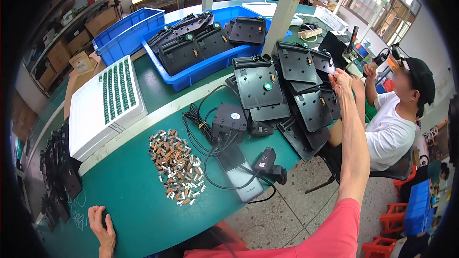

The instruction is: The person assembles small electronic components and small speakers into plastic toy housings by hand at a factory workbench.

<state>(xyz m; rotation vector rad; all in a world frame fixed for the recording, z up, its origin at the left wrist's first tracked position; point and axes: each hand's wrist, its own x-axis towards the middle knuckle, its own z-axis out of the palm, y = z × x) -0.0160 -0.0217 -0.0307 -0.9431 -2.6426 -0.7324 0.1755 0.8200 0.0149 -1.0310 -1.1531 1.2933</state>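
Note:
My right arm stretches far out to the right. At its end my right hand is closed beside the far edge of the piled black plastic panels; a small pale patch shows at its fingertips, and what it grips is hidden. Some panels in the pile carry a round green part. My left hand lies on the green table at the lower left, fingers loosely bent, thumb apart, nothing in it. Between my hands lies a heap of small brown and white connector-like parts.
Beside the heap are a black box with coiled cables and a grey power bank. A blue bin holds more panels. White trays carry rows of green round parts. A seated co-worker is at the right, near a post.

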